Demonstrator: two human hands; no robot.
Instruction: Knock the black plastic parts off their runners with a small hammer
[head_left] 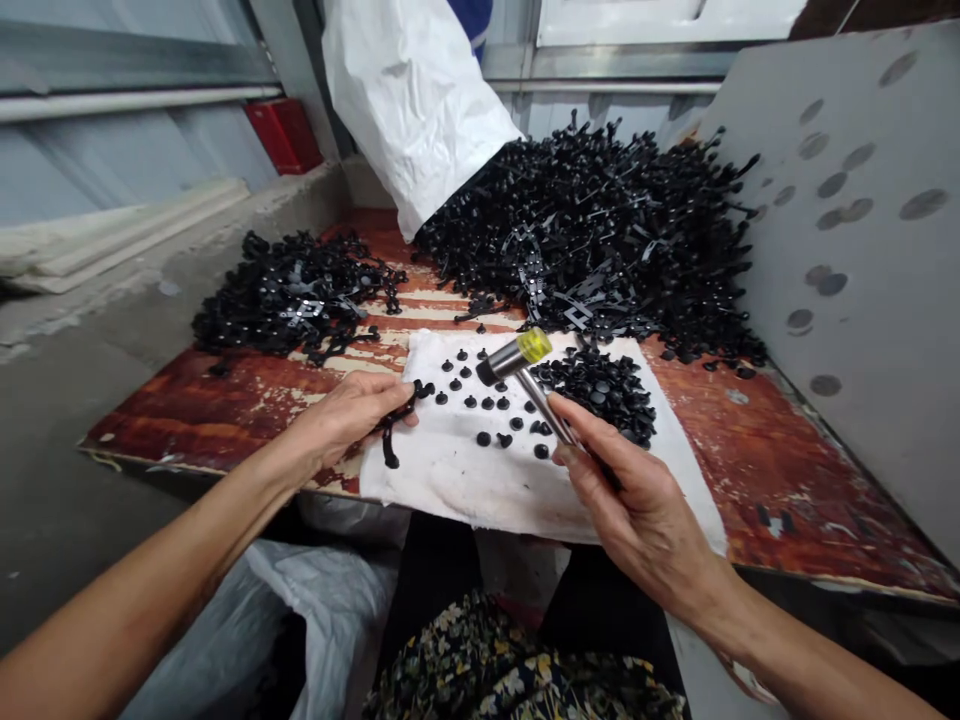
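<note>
My left hand (360, 408) is closed around a small black jointed plastic part (389, 440), which dangles over the left edge of a white cloth (450, 470). My right hand (622, 490) grips the handle of a mallet (510, 358) with a yellow face at one end of its metal head and a dark face at the other. The head hovers over the cloth. Beneath it stand several loose black round caps (487, 403) in rough rows. A denser heap of the same small black pieces (600, 388) lies on the cloth's right side.
A large pile of black jointed parts (600, 230) fills the back of the worn red table (795, 470), partly under a white sack (427, 100). A smaller pile (292, 295) sits at the left. A grey panel (862, 250) borders the right side. Plastic bags (322, 610) hang below.
</note>
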